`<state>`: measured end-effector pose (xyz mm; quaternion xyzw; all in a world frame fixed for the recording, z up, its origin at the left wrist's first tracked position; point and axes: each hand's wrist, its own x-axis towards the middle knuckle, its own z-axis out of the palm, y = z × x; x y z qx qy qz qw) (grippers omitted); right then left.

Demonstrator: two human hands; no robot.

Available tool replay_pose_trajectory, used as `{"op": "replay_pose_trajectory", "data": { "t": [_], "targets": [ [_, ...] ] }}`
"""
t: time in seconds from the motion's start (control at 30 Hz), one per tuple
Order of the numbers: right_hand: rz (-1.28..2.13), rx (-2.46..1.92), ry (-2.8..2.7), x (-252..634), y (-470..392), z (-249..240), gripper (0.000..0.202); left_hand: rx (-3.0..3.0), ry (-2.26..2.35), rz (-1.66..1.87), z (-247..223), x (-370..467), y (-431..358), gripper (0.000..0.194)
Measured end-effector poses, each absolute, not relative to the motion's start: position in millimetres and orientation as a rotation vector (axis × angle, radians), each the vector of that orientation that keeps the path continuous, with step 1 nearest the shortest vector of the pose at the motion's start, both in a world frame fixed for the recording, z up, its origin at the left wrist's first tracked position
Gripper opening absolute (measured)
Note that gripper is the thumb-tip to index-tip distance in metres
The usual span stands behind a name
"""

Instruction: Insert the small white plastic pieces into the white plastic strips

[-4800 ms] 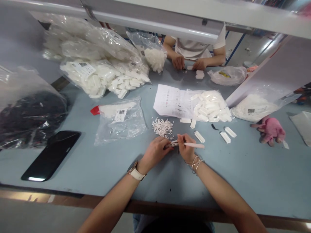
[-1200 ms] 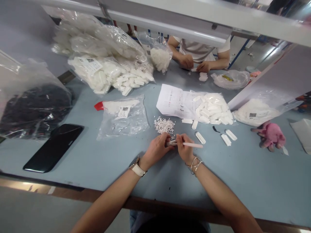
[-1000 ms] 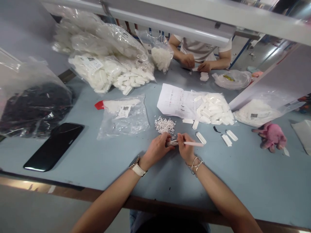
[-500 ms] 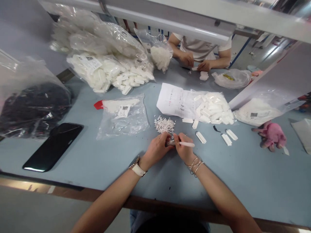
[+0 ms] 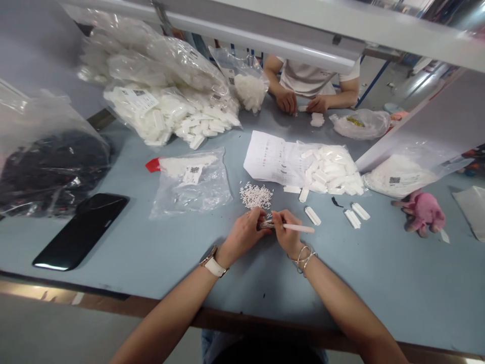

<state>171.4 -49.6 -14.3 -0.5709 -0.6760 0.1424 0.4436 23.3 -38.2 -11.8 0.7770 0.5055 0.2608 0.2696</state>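
Observation:
My left hand (image 5: 246, 231) is closed around a small white piece (image 5: 266, 224) with a row of dark marks or holes; the fingers hide much of it. In my right hand (image 5: 287, 233) is a slim tool with a pale pink handle (image 5: 301, 229), pinched so that its other end meets the piece. That tool's tip is too small to make out. Just beyond my fingers lies a heap of tiny white pegs (image 5: 255, 195). To the right are loose white plastic cases (image 5: 312, 216) and a small black part (image 5: 336, 202).
Beyond the heap are a printed sheet (image 5: 265, 156) and a bag of white cases (image 5: 333, 169). A flat plastic bag (image 5: 193, 189), a black phone-like slab (image 5: 81, 231) and large filled bags (image 5: 162, 114) stand left. A pink plush toy (image 5: 424, 212) lies right. A co-worker's hands (image 5: 318, 103) are opposite.
The tool's handle has swung lower and reaches further right in my right hand. My left hand stays around the white piece. The co-worker's hand opposite has shifted slightly.

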Motion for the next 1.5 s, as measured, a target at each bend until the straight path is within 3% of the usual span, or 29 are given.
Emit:
{"op": "replay_pose_trajectory", "data": {
  "t": [0.77,1.5],
  "targets": [
    [0.165,-1.377,-1.938,167.9,-44.8,-11.0,0.049,2.093,1.386,0.711,-11.0,24.9,-39.1,0.018],
    [0.430,-1.380,-1.686,169.4,-48.4,-9.6,0.049,2.087,1.357,0.711,-10.8,24.5,-38.1,0.023]
  ]
}}
